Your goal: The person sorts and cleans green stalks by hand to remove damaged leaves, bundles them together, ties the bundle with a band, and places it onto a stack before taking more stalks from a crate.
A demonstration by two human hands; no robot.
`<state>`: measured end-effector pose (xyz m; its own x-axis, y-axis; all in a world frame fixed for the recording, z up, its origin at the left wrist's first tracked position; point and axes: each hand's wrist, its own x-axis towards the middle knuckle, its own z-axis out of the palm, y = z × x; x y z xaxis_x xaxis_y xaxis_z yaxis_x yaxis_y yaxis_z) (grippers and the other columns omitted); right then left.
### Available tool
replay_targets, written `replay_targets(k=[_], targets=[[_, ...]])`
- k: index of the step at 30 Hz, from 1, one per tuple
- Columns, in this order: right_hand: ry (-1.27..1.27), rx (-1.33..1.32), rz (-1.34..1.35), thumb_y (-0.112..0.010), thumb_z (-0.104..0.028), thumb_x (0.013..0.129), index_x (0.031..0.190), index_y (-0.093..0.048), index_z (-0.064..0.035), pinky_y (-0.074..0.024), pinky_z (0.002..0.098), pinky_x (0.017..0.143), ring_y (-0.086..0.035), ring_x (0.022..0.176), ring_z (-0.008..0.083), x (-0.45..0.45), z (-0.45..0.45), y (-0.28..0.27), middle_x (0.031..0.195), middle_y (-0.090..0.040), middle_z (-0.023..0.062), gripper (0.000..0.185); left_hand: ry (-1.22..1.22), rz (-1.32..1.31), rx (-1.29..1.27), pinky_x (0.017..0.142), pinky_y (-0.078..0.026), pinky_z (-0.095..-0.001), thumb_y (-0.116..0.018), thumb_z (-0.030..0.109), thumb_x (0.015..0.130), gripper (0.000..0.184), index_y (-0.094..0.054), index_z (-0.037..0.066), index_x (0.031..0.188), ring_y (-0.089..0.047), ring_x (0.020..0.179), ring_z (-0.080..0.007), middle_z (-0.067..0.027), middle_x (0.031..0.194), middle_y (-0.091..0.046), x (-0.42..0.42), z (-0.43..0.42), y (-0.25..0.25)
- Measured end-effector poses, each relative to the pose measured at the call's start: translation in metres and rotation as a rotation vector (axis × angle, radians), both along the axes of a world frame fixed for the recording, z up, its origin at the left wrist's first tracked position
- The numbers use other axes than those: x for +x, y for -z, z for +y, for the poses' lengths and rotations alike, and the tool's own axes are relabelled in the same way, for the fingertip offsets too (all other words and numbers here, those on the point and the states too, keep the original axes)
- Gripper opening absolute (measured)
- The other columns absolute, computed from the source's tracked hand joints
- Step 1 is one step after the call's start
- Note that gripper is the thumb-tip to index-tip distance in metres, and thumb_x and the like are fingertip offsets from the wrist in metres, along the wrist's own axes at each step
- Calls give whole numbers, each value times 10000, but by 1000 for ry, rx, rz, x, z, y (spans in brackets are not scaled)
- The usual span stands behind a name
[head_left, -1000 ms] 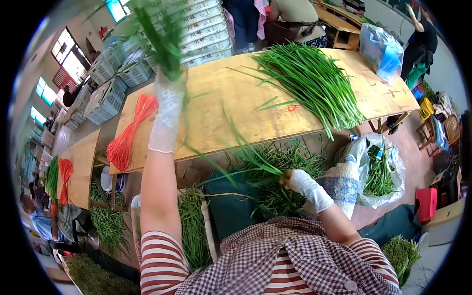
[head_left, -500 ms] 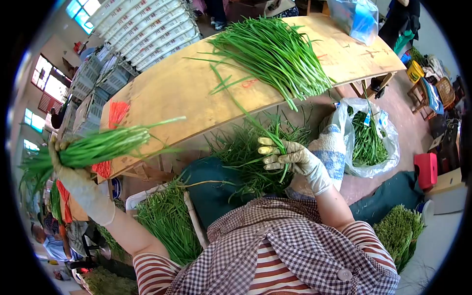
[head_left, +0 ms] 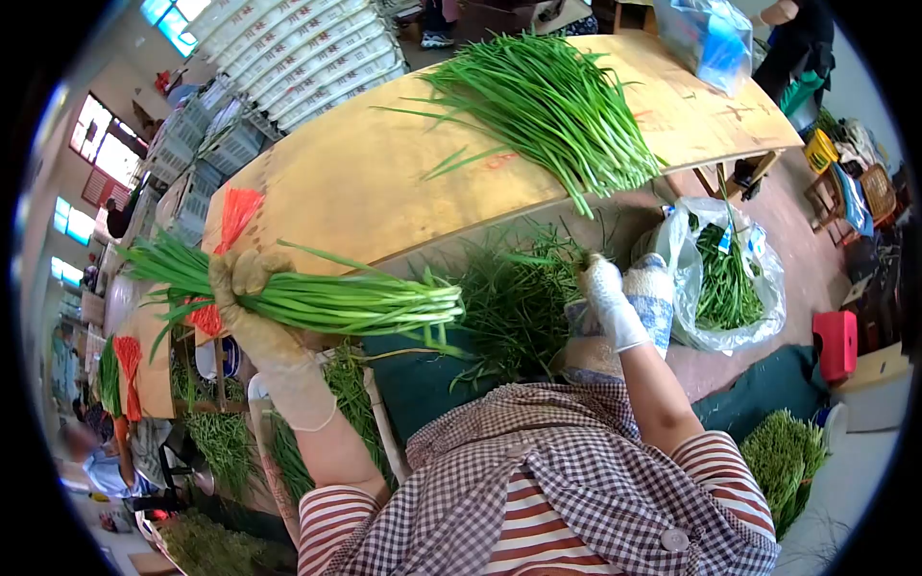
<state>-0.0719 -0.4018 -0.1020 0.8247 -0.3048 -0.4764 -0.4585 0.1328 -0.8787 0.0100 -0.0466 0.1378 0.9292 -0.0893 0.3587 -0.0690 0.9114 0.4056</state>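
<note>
My gloved left hand (head_left: 248,278) is closed around a bunch of long green chives (head_left: 375,305), held level over the table's near edge. Their pale cut ends point right and the leafy tips hang out to the left. My gloved right hand (head_left: 605,296) is beside the heap of loose chives (head_left: 523,302) at my lap; its fingers are turned away and hard to make out. On the wooden table (head_left: 336,182) lies a larger spread of chives (head_left: 552,115). Red ties (head_left: 238,216) hang at the table's left end, partly behind the bunch.
A clear plastic bag of greens (head_left: 725,278) stands on the floor at the right. A white-rimmed crate of chives (head_left: 351,403) is at my left. Stacked white trays (head_left: 307,58) rise behind the table. A red stool (head_left: 834,344) is far right. Other people are nearby.
My left hand has brought the bunch right and nearer to me. My right hand has let go of the few stalks it held and turned away from me.
</note>
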Motion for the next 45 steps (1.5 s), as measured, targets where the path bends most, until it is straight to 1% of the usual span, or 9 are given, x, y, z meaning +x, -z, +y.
replay_targets(k=[4, 5, 8, 14, 17, 21, 36, 40, 45], targets=[[62, -485, -305, -669, -146, 853, 1143, -600, -41, -536, 273, 734, -626, 811, 153, 21, -28, 0, 920, -671, 79, 316, 47, -51, -104, 687, -457, -249, -591, 173, 910, 298, -392, 146, 690, -408, 546, -56, 63, 592, -372, 9, 0, 5], [-2, -81, -455, -702, -108, 818, 1192, -582, -39, -507, 243, 821, -611, 913, 141, 24, -20, -2, 1001, -665, 72, 398, 28, -45, -94, 702, -469, -259, -589, 177, 912, 293, -399, 143, 691, -421, 551, -60, 61, 596, -388, 13, 1, 10], [-308, -202, -566, -750, -122, 764, 1416, -367, -71, -347, 341, 1074, -463, 1242, 217, 2, 48, -111, 1358, -487, 166, 757, -134, 98, 34, 742, -503, -287, -594, 217, 911, 290, -426, 138, 688, -473, 576, -88, 44, 613, -453, 19, -6, 24], [-403, 356, -429, -592, -113, 908, 1122, -620, 11, -463, 224, 585, -530, 625, 72, -2, 84, -157, 875, -667, 52, 249, -200, 255, 148, 809, -540, -335, -602, 311, 907, 296, -505, 104, 719, -583, 697, -161, -20, 685, -573, 41, -24, 58], [-346, 667, -726, -572, -158, 924, 1006, -658, 16, -459, 220, 571, -523, 557, 85, -7, 39, -127, 743, -643, 38, 210, -220, 297, 34, 818, -538, -348, -596, 330, 912, 319, -502, 92, 721, -579, 727, -181, -31, 687, -572, 56, 8, 67], [-160, -81, -546, -594, -129, 915, 1156, -620, -25, -470, 229, 820, -578, 884, 102, 6, 34, -126, 980, -647, 29, 264, -273, 174, 179, 836, -532, -343, -590, 343, 917, 308, -509, 112, 731, -573, 706, -159, -24, 684, -555, 43, -13, 62], [-413, 315, -642, -655, -68, 856, 1172, -619, -15, -490, 265, 853, -639, 935, 120, 20, 84, -141, 1026, -700, 84, 322, 9, -223, 309, 937, -439, -429, -560, 221, 925, 169, -423, 144, 864, -522, 826, -185, -4, 874, -510, 17, -29, 38], [-543, -249, -645, -612, -124, 888, 1141, -631, -18, -521, 281, 794, -668, 882, 142, 2, 89, -159, 979, -695, 132, 275, -376, 40, 421, 857, -450, -362, -559, 262, 933, 188, -490, 116, 836, -512, 752, -159, -14, 779, -514, 34, -33, 28], [-758, 398, -431, -656, -93, 844, 1058, -669, -1, -523, 277, 792, -671, 865, 153, -28, 45, -155, 959, -703, 112, 234, -401, 304, 281, 855, -547, -381, -575, 286, 922, 205, -623, 87, 945, -641, 897, -181, -54, 923, -667, 61, 20, 48]])
